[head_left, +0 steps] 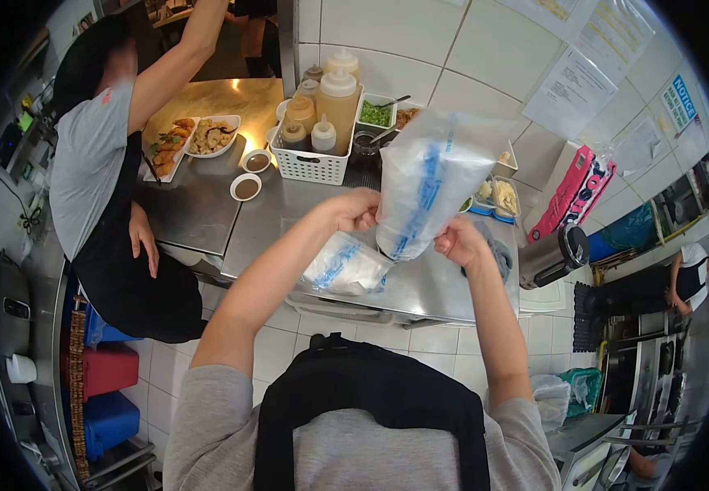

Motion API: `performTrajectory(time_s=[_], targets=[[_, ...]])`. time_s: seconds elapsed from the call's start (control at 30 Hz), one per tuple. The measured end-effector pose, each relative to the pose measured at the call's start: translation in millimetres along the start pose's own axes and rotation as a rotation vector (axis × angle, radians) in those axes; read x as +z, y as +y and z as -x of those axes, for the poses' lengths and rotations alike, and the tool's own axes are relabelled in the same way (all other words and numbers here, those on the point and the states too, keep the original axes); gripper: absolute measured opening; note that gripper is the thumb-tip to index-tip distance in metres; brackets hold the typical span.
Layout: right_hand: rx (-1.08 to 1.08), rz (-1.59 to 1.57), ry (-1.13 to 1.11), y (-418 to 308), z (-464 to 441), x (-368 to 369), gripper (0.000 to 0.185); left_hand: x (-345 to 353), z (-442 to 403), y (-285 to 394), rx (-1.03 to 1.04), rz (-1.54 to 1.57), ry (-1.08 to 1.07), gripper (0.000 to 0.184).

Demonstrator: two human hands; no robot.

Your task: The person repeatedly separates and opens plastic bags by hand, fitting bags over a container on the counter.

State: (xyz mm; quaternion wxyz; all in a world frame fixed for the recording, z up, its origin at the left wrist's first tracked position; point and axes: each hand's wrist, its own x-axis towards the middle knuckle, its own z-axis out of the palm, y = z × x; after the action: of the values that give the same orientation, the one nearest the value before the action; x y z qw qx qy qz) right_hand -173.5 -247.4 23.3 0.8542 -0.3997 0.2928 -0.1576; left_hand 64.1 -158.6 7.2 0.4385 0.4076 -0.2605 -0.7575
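A large clear plastic bag [432, 184] with blue print hangs upright between my hands, above the steel counter. My left hand [356, 210] pinches its left edge with closed fingers. At its lower right edge, my right hand [459, 241] grips the plastic, fingers closed. Below and left of the bag, a second plastic package [345, 266] with blue print and white contents lies near the counter's front edge. A grey cloth [498, 255] lies to the right of my right hand, partly hidden by it.
A white basket [312, 169] of sauce bottles stands behind, with two sauce cups [246, 187] at its left. Plated food [212, 137] is further left, near a co-worker [97, 164] with one arm raised. A steel flask [551, 255] stands right.
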Motion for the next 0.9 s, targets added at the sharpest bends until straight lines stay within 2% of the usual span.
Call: performTrajectory(time_s=[0.17, 0.3, 0.37, 0.5, 0.57, 0.67, 0.7, 0.77, 0.83, 0.87, 0.9], targets=[[0.048, -0.075, 0.068, 36.2, -13.7, -16.5, 0.005, 4.4, -0.9, -38.0, 0.058, -0.044, 0.218, 0.012], [-0.070, 0.032, 0.091, 28.0, -14.2, -12.9, 0.006, -0.3, -3.7, -37.1, 0.130, -0.035, 0.228, 0.014], [-0.097, 0.087, 0.113, 21.9, -20.2, -10.0, 0.008, -5.2, -11.1, -25.9, 0.180, -0.185, 0.258, 0.014], [-0.030, 0.021, 0.089, 27.9, -50.9, -22.9, 0.011, -0.3, -25.7, -16.9, 0.069, -0.197, 0.286, 0.014], [0.031, -0.040, 0.050, 34.6, -56.0, -29.4, 0.013, -15.8, -39.4, -32.6, -0.059, 0.076, 0.186, 0.015], [0.034, -0.006, 0.131, 42.5, -46.1, -33.5, 0.015, -17.5, -35.0, -46.2, -0.026, 0.132, 0.271, 0.015], [0.022, -0.130, 0.109, 46.3, -37.0, -36.9, 0.015, -16.9, -28.6, -52.8, -0.023, 0.130, 0.272, 0.015], [0.008, -0.247, 0.079, 50.4, -18.5, -27.5, 0.015, -5.2, -6.4, -63.8, 0.094, 0.291, 0.230, 0.010], [-0.040, -0.520, 0.281, 60.2, 2.9, -2.0, 0.018, 14.3, 8.3, -78.8, 0.159, 0.371, 0.226, 0.008], [-0.027, -0.521, 0.280, 65.7, 5.6, 8.6, 0.018, 22.6, 13.0, -88.4, 0.221, 0.449, 0.219, 0.009], [-0.052, -0.562, 0.276, 71.7, 8.0, 17.9, 0.018, 29.3, 15.1, -97.4, 0.306, 0.394, 0.159, 0.012]])
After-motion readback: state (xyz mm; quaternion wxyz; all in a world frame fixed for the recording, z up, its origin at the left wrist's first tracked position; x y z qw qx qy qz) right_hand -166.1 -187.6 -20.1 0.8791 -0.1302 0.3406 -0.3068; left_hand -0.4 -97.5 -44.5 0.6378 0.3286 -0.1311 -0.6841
